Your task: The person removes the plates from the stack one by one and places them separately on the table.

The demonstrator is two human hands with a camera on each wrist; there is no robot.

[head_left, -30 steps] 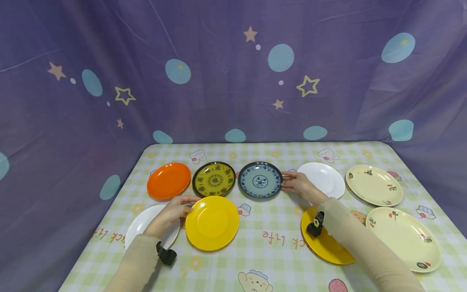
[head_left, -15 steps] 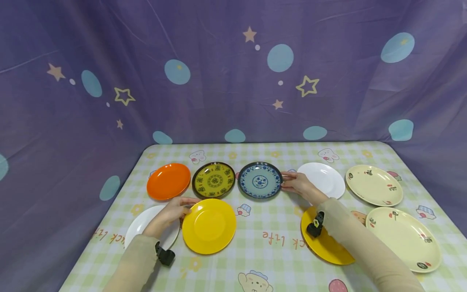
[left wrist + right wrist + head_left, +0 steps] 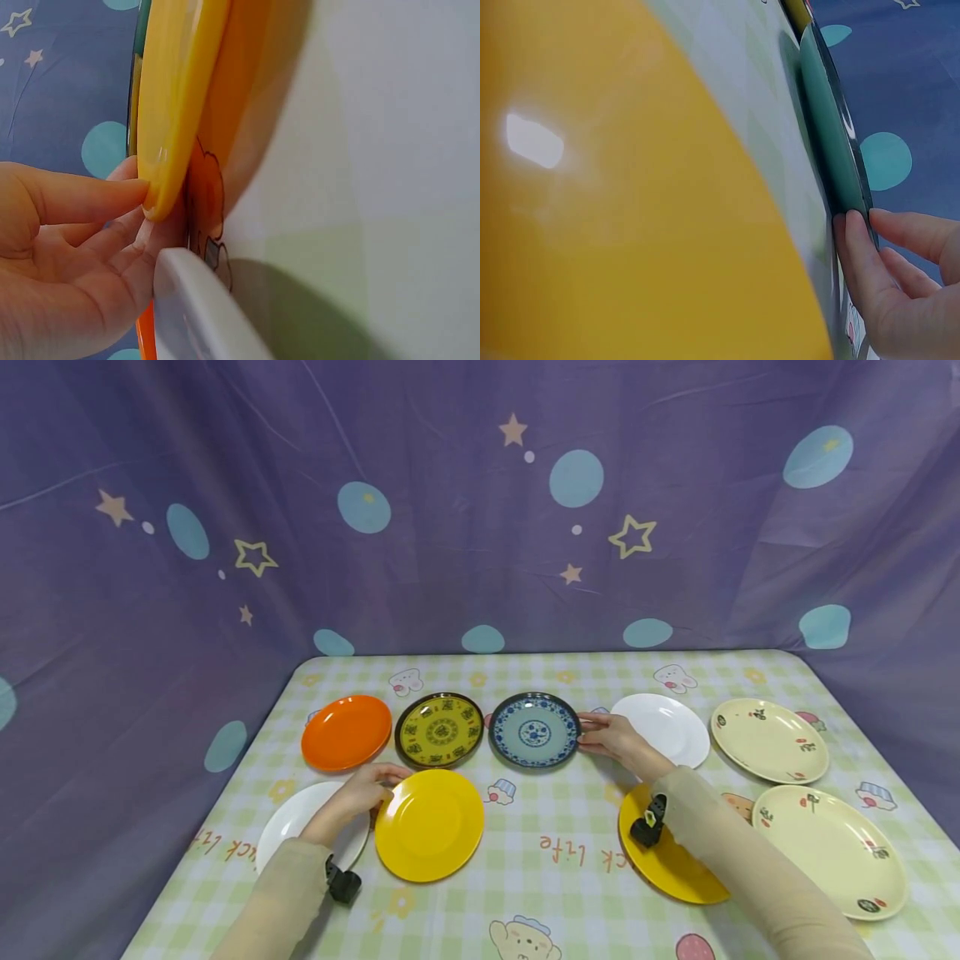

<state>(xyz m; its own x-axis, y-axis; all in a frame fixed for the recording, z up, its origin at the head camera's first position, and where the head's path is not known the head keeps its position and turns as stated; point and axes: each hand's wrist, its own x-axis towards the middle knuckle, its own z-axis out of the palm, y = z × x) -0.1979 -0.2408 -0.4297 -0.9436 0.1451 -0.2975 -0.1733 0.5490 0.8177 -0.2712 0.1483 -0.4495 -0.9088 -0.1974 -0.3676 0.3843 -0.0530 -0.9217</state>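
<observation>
My left hand [image 3: 365, 793] pinches the left rim of a yellow plate [image 3: 430, 827]. In the left wrist view the thumb lies on top of that rim and the fingers reach below it. A white plate [image 3: 300, 827] lies partly under my left wrist. Farther right, my right hand [image 3: 617, 742] holds the right edge of a blue floral plate [image 3: 534, 731] with a dark rim. The right wrist view has the thumb over this rim and fingertips against the plate's greenish underside. A second yellow plate [image 3: 667, 868] lies partly hidden beneath my right forearm.
An orange plate [image 3: 347, 733] and a dark-rimmed olive patterned plate [image 3: 440, 731] lie at the back left. Behind my right hand is another white plate [image 3: 663, 731]. Two cream oval plates [image 3: 770, 741] are on the right. A purple curtain [image 3: 450, 568] hangs behind the checked tablecloth [image 3: 525, 893].
My left hand has shifted the yellow plate slightly left and toward the front edge. My right hand and the blue floral plate have stayed where they were.
</observation>
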